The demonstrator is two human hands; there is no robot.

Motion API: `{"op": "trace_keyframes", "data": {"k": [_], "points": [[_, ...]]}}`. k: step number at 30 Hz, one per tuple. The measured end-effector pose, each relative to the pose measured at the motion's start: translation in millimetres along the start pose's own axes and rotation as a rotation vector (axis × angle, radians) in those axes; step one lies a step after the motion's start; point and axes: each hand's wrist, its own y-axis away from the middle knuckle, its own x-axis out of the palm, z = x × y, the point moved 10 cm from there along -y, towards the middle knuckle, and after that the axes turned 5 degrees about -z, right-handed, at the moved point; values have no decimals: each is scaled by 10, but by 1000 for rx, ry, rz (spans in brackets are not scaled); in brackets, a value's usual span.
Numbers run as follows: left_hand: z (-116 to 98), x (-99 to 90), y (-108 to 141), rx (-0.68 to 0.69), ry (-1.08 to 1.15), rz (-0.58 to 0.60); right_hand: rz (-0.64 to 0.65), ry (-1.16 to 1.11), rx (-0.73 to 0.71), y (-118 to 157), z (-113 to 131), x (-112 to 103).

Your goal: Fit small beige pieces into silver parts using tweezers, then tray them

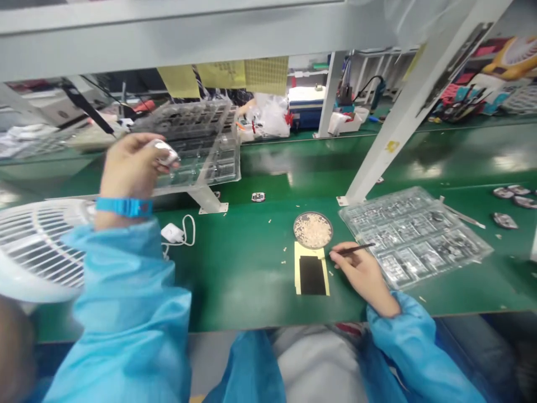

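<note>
My left hand (136,162), raised at the left by the stacked clear trays (218,162), grips a small silvery white part (165,152) between thumb and fingers. My right hand (361,271) is closed around dark tweezers (352,249), their tip near the right edge of a yellow sheet (297,274) with a black patch (312,275) on it. Just behind that sheet sits a round dish (312,230) full of small pale pieces. A compartment tray (415,235) holding small parts lies to the right of my right hand.
A white fan (42,246) stands at the left, beside a white plug with cable (173,233). A small device (258,197) lies behind the dish. Metal posts (377,117) rise from the bench. Several dark oval parts (504,220) and another pair of tweezers (464,215) are at the right.
</note>
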Motion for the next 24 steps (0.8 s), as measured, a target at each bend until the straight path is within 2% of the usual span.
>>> {"op": "trace_keyframes", "data": {"k": [1,2,5,6,7,8,10,13,17,20,24], "points": [[-86,225,273,-44,176,136,-13,19,17,-30,-23,2],[-177,487,589,-85,249,297,-20,35,28,-58,-36,5],[-375,1371,1795,-196,280,942,-1,75,26,-120,-12,43],[-390,1594,2173,-258,322,1103,4,88,15,-131,12,53],[-364,1777,2473,-334,364,1197,7,101,2,-138,39,60],[-303,1928,2669,-398,399,1210,11,113,-12,-141,64,68],[-99,2161,2892,-507,421,1147,19,130,-33,-139,100,80],[130,2345,3025,-551,442,1067,28,134,-40,-130,108,88],[201,2379,3117,-528,446,1098,30,129,-40,-123,98,85],[211,2352,3116,-514,448,1079,26,134,-44,-127,89,76],[262,2366,3138,-602,512,1046,39,112,-25,-119,72,81]]}}
